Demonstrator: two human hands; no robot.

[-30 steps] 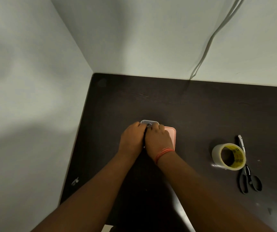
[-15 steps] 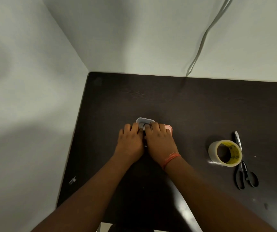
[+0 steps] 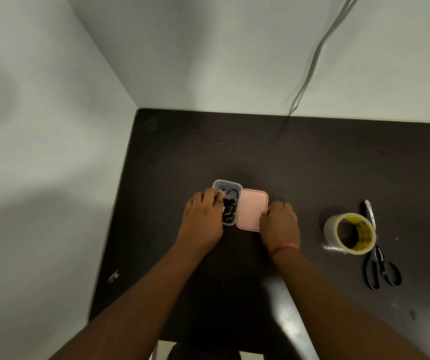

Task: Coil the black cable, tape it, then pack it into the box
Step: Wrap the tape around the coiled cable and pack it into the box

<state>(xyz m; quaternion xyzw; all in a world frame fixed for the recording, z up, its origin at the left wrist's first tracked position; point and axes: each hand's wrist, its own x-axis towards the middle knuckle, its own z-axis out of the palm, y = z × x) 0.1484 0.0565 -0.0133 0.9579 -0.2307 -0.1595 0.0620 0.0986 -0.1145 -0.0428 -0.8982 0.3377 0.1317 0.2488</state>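
A small clear plastic box (image 3: 226, 183) sits on the dark table (image 3: 312, 165), and the coiled black cable (image 3: 230, 202) lies inside it. A pink lid (image 3: 251, 209) lies flat just right of the box. My left hand (image 3: 205, 216) rests against the box's left side, fingers curled over its rim. My right hand (image 3: 280, 222) is at the lid's right edge, fingertips touching it. The box's near left corner is hidden under my left hand.
A roll of clear tape (image 3: 349, 233) with a yellow core stands on the right. Black-handled scissors (image 3: 376, 250) lie just beyond it. A grey cord (image 3: 312, 58) hangs down the back wall. Walls close off the table's left and far sides.
Both hands were pressed together over the box. They have parted: the left stays at the box, the right has moved to the lid's right edge, and the cable in the box now shows.
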